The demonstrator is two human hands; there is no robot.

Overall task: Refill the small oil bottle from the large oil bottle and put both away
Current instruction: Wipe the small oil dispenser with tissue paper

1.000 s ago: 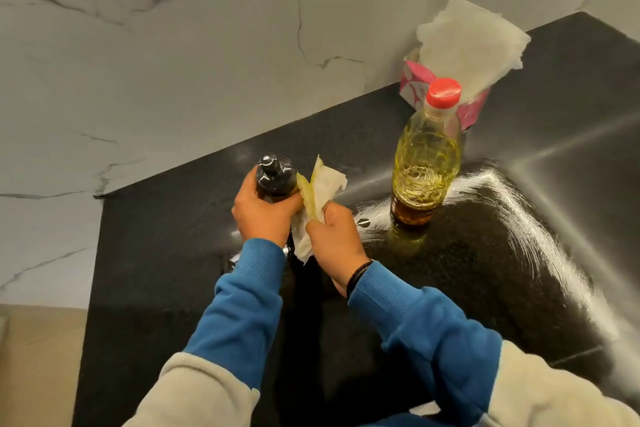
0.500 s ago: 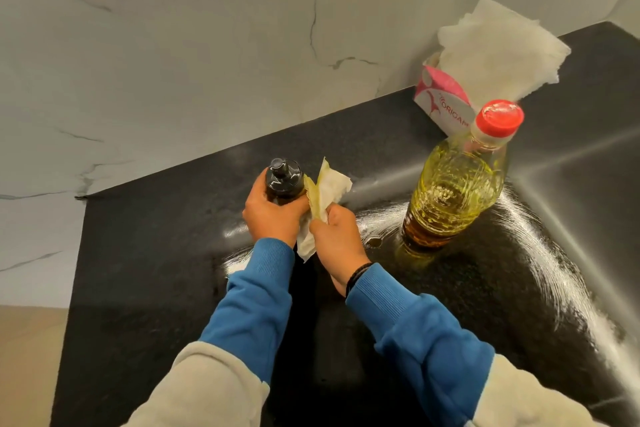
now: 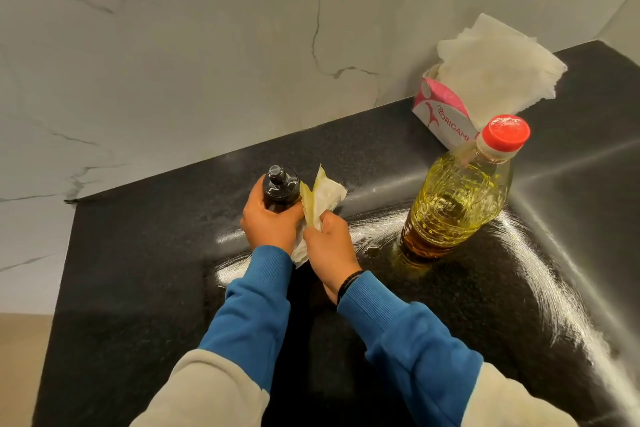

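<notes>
The small dark oil bottle (image 3: 281,188) with a black cap stands on the black counter (image 3: 145,253), and my left hand (image 3: 268,222) grips its body. My right hand (image 3: 329,241) pinches an oil-stained paper tissue (image 3: 320,199) against the bottle's right side. To the right stands the large clear oil bottle (image 3: 457,204) with a red cap, partly filled with yellow oil. It is upright and apart from both hands. The lower part of the small bottle is hidden behind my hands.
A pink and white tissue box (image 3: 441,114) with white tissues sticking out sits against the marble wall (image 3: 207,62) behind the large bottle. Oily smear streaks (image 3: 540,270) shine on the counter around and right of the large bottle. The counter's left edge drops off at the left.
My hands and the small bottle stay in the same grip. The view has shifted slightly, so the large bottle and tissue box appear further right.
</notes>
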